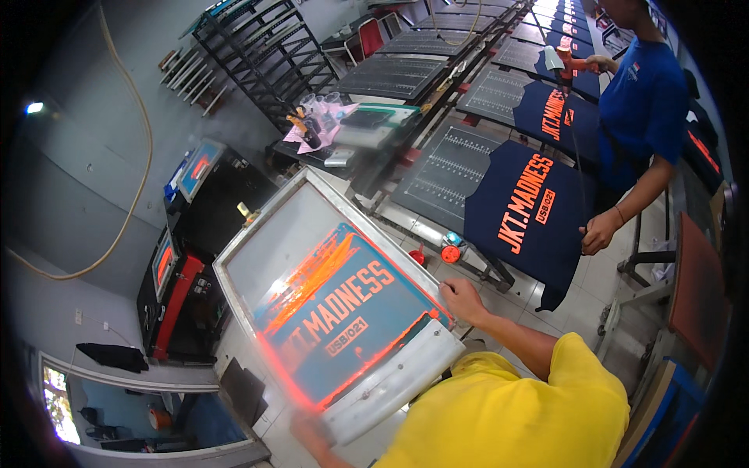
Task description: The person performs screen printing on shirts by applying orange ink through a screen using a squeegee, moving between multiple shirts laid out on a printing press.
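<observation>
A screen printing frame with a pale metal rim is held tilted above the floor in front of me. Its blue-green mesh carries cut-out lettering, and wet orange ink is streaked across the upper part. My right hand is closed on the frame's right edge. Down at the near left corner, my left hand grips the rim, blurred and partly cut off by the dark border. Just beyond the frame, a dark navy shirt piece with orange print lies on a grey printing board.
At the right, a co-worker in a blue shirt holds an orange heat gun and touches the printed cloth. The long printing table runs to the back. A side stand with cups, a black rack and leaning screens are left.
</observation>
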Available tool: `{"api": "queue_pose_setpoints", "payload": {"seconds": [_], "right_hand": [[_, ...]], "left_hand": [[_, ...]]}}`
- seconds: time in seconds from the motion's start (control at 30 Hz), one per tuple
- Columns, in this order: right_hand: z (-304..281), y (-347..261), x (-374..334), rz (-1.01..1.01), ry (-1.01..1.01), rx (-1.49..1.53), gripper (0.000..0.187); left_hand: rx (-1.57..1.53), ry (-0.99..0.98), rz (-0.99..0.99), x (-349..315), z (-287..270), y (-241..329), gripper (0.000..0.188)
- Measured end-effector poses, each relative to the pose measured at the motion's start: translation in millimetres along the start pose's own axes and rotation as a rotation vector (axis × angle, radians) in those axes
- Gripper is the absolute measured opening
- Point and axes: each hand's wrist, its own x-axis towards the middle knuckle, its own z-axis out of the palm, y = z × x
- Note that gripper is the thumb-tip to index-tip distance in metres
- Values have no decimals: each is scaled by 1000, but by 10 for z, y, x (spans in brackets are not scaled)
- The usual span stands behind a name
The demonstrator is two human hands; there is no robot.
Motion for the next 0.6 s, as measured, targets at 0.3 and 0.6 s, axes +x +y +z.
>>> {"api": "queue_pose_setpoints", "payload": {"seconds": [0.3, 0.6], "right_hand": [[688, -241, -685, 130, 127, -25, 31], [1252, -223, -1386, 160, 323, -51, 32]], "left_hand": [[565, -192, 423, 1261, -842, -577, 41], [599, -352, 552, 1968, -1112, -736, 39]]}}
